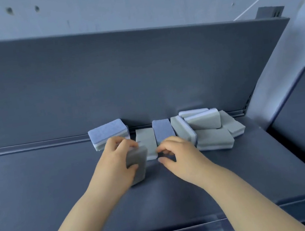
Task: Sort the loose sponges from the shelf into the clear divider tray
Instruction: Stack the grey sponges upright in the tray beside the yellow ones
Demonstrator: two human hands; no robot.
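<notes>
- Head view: my left hand [113, 161] grips a grey sponge [140, 155]. It stands on its edge near the middle of the shelf [237, 177], with my fingers curled over its top and my thumb across its near face.
- My right hand [181, 154] is just beside it on the right, low over the shelf. Its fingers are loosely curled, the thumb is apart from them, and nothing is between them.
- The fingertips [160, 150] of that hand are at the near end of a flat grey sponge [146, 139]. I cannot tell whether they touch it.
- A blue-topped sponge [107, 131] lies at the back edge of the shelf, left of the flat one and against the back panel [122, 80].
- A second blue-topped sponge [162, 130] lies right of the flat grey one, side by side with it.
- A heap of sponges [207, 124], grey sides mostly up, sits further right along the back edge. Some of them lean on or lie over others.
</notes>
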